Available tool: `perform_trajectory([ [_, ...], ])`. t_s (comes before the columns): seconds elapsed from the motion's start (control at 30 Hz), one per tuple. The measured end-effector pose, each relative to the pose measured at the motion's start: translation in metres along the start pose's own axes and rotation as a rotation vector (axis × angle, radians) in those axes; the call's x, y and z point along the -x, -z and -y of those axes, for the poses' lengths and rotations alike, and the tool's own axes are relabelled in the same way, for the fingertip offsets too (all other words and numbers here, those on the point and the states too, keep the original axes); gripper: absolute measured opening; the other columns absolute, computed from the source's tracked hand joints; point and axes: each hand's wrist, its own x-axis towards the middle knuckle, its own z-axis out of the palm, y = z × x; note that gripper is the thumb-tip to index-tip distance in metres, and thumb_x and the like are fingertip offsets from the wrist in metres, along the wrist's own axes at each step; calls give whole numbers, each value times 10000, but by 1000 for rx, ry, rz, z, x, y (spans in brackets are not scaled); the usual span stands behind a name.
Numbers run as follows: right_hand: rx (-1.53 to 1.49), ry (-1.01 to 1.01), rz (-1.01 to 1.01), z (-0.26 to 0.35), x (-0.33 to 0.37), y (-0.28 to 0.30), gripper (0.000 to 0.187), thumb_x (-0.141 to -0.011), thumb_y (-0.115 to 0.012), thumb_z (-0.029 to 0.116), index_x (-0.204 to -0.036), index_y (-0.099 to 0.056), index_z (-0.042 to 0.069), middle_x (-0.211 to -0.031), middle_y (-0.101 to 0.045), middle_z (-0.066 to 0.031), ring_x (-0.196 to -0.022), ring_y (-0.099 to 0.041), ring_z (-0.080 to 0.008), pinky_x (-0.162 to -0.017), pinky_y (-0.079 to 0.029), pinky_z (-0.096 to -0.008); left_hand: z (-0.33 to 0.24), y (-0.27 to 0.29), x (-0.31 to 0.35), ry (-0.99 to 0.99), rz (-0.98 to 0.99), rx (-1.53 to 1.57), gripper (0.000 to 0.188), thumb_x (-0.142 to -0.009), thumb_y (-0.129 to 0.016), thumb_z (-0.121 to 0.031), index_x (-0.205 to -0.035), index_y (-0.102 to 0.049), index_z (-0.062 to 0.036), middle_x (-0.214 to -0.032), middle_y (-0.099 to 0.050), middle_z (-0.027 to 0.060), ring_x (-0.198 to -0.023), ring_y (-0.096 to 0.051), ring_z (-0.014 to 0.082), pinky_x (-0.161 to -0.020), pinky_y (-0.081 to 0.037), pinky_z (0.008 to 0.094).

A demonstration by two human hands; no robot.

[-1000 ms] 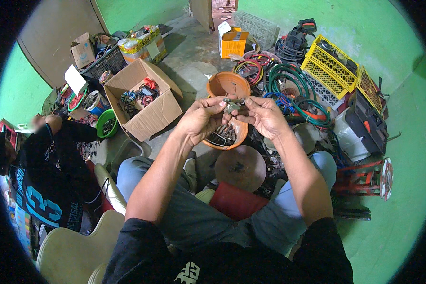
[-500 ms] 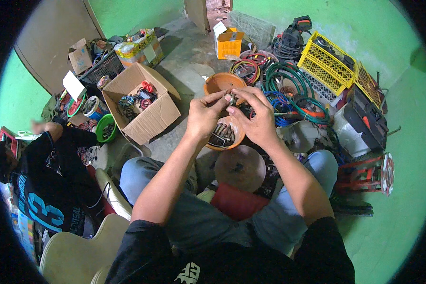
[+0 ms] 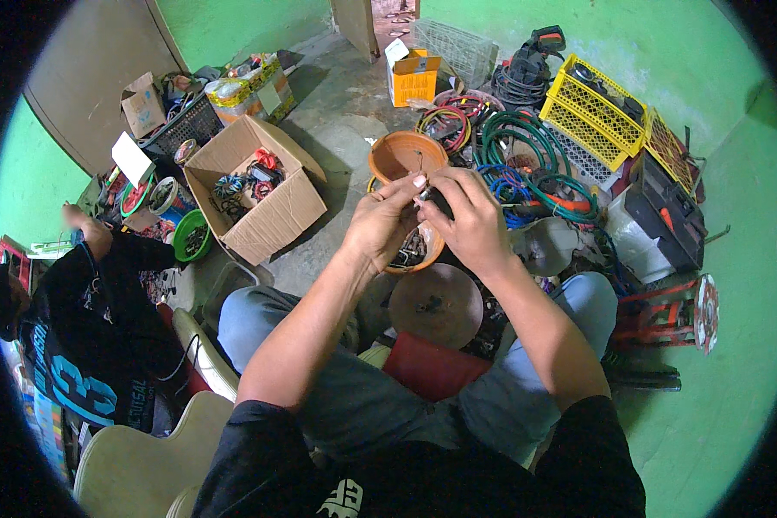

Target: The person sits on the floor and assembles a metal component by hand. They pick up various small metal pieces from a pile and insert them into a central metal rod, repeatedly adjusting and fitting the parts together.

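In front of my chest I hold a small metal part point(image 3: 424, 193), too small and covered to name exactly. My left hand point(image 3: 378, 223) pinches it between thumb and fingertips. From the other side my right hand point(image 3: 470, 223) is closed on the same part, its fingers curled over it. A thin dark strand sticks up above the fingertips. Beneath the hands is an orange bowl point(image 3: 434, 252) with several rod-like metal pieces point(image 3: 412, 249), partly hidden by my left hand. Another orange bowl point(image 3: 390, 157) stands just beyond. Nearer my lap sits a round, worn disc-like surface point(image 3: 440, 321) with small dark bits on it.
At left stands an open cardboard box point(image 3: 272, 226) of cables, beside a green bowl point(image 3: 184, 235). A person in black point(image 3: 104, 319) sits at far left. Coiled hoses point(image 3: 527, 129), yellow crates point(image 3: 591, 116), a toolbox point(image 3: 652, 229) and a red stool point(image 3: 665, 312) line the right.
Both hands have dipped slightly and turned the part between the fingertips. My left hand covers more of the lower bowl. The person at left has raised a hand a little.
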Motion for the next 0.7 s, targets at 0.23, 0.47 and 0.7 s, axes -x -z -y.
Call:
perform_trajectory([
  [0.23, 115, 47, 86, -3, 8, -3, 222, -818, -721, 40, -1017, -634, -7, -994, -632, -122, -900, -658, -295, -747, -569, -391, 8, 10, 1, 80, 66, -24, 184, -986, -634, -180, -1052, -664, -11, -958, -669, 53, -840, -625, 134, -772, -546, 272],
  [0.47, -193, -235, -96, 2, 4, -5, 77, -908, -631, 11, -976, -629, -25, -892, -645, -151, -721, -675, -309, -643, -550, -410, 10, -7, 5, -22, 14, -20, 224, -992, -604, -125, -1128, -636, 50, -1023, -661, 93, -872, -608, 146, -818, -517, 307],
  [0.7, -411, -563, -128, 8, -7, -7, 150, -989, -567, 86, -918, -614, -38, -714, -633, -134, -563, -659, -213, -492, -502, -332, 6, -12, 6, -57, -2, -64, 235, -974, -616, -67, -1158, -623, 78, -1041, -671, 129, -869, -642, 170, -803, -556, 309],
])
